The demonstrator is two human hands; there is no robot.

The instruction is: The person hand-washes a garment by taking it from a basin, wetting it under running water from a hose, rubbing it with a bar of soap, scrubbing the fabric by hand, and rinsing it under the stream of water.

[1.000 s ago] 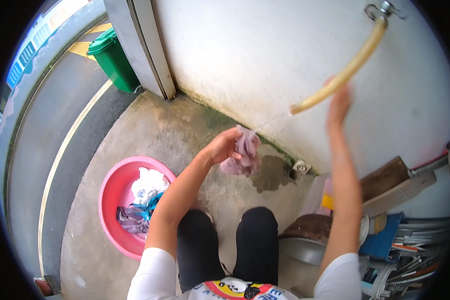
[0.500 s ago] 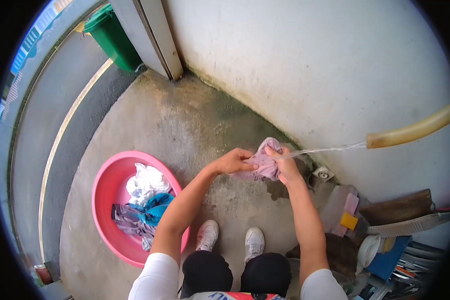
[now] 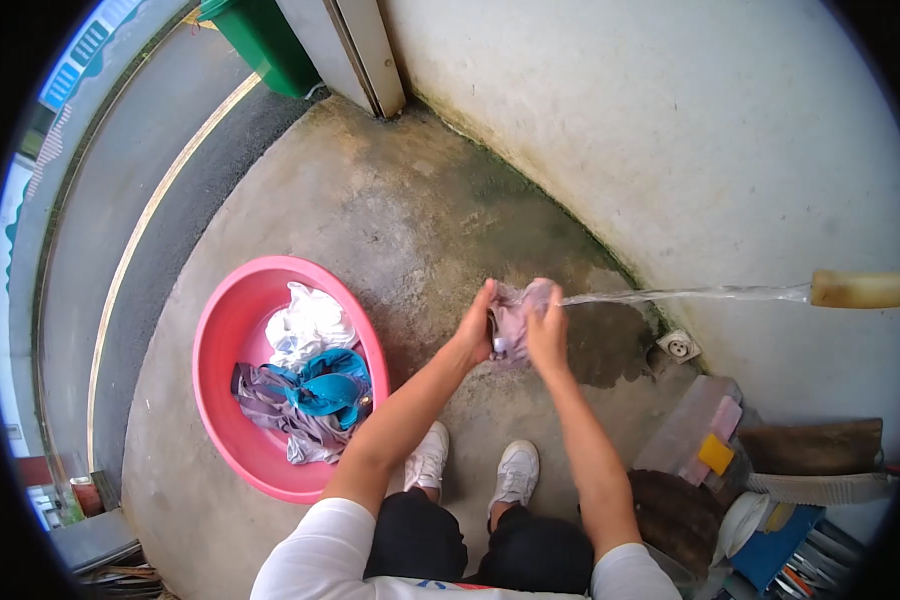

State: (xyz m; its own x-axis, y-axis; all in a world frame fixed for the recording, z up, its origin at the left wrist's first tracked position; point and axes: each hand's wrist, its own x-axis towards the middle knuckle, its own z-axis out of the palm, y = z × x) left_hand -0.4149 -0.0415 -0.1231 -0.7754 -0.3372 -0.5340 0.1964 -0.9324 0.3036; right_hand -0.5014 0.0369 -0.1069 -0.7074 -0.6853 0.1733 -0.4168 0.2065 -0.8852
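Note:
Between my two hands is a wet, pale pink cloth (image 3: 512, 318), bunched up above the concrete floor. My left hand (image 3: 477, 325) grips its left side, the fingers partly hidden by the fabric. On the other side my right hand (image 3: 547, 335) is closed on the cloth, thumb up. A stream of water (image 3: 680, 295) from the yellowish hose (image 3: 858, 289) reaches the cloth beside my right hand. To the left stands a pink basin (image 3: 213, 390) holding a white garment (image 3: 310, 318), a blue one (image 3: 328, 385) and a greyish-purple one (image 3: 280, 400).
A stained white wall (image 3: 670, 130) runs along the right, with a floor drain fitting (image 3: 679, 346) at its foot. At lower right are a plastic box (image 3: 685, 425), a yellow sponge (image 3: 716, 455) and a blue item (image 3: 782, 545). A green bin (image 3: 265, 50) stands upper left.
My hands have turned the cloth and bunched it more upright; my left hand now points upward. The view has shifted, and the hose appears further right with a longer stretch of water.

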